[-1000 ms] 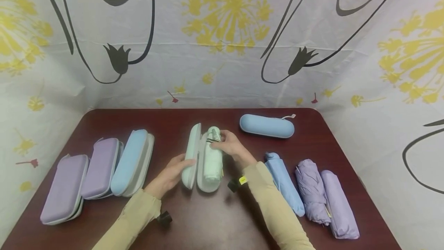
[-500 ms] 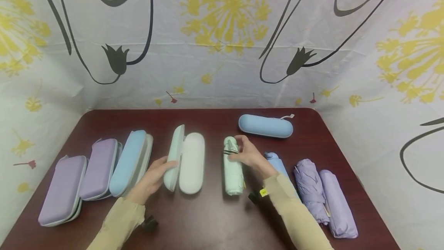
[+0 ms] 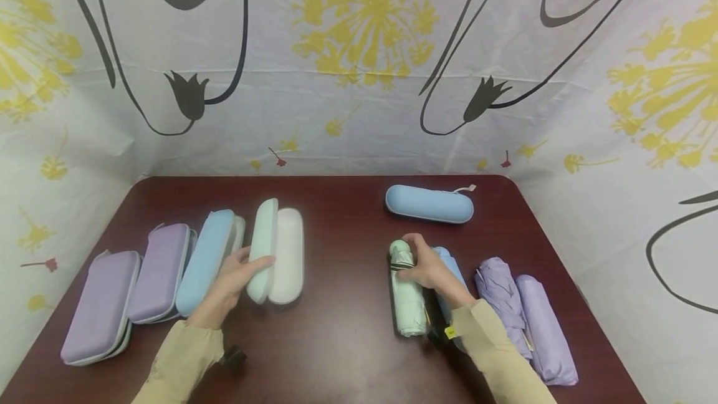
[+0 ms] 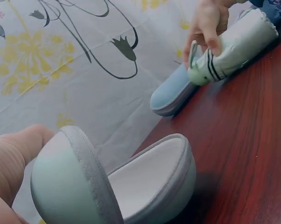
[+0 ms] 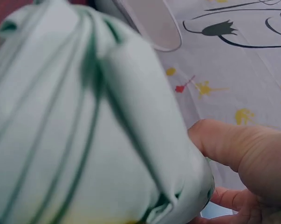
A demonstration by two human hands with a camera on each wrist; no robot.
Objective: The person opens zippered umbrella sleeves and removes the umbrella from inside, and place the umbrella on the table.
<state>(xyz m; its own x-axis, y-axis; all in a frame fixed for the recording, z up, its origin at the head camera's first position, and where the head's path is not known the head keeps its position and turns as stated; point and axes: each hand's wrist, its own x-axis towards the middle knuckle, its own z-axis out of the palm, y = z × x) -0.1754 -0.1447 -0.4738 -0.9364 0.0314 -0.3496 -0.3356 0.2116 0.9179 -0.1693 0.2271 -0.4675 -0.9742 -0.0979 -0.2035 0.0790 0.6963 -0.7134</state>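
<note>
My left hand [image 3: 229, 282] grips the lid of a mint-green hard case [image 3: 262, 242] in the head view. The case stands open, its pale inside [image 3: 288, 260] showing nothing in it. My right hand [image 3: 433, 272] holds a mint-green folded umbrella [image 3: 408, 307] near its handle end, thumb and fingers on either side. In the left wrist view the case [image 4: 61, 186] is close, with the umbrella [image 4: 243, 44] beyond it. Folds of the umbrella [image 5: 84, 121] fill much of the right wrist view. Whether it touches the table is unclear.
Two purple cases [image 3: 102, 310] and a light-blue case [image 3: 206, 267] line the left side. A closed blue case [image 3: 429, 204] lies at the back right. A blue umbrella [image 3: 449, 260], partly hidden, and two purple umbrellas [image 3: 546, 329] lie right. Patterned cloth [image 3: 359, 117] hangs behind the table.
My right hand has taken the mint umbrella out of the case and carried it right, beside the blue umbrella. My left hand has moved the open mint case left, close to the light-blue one.
</note>
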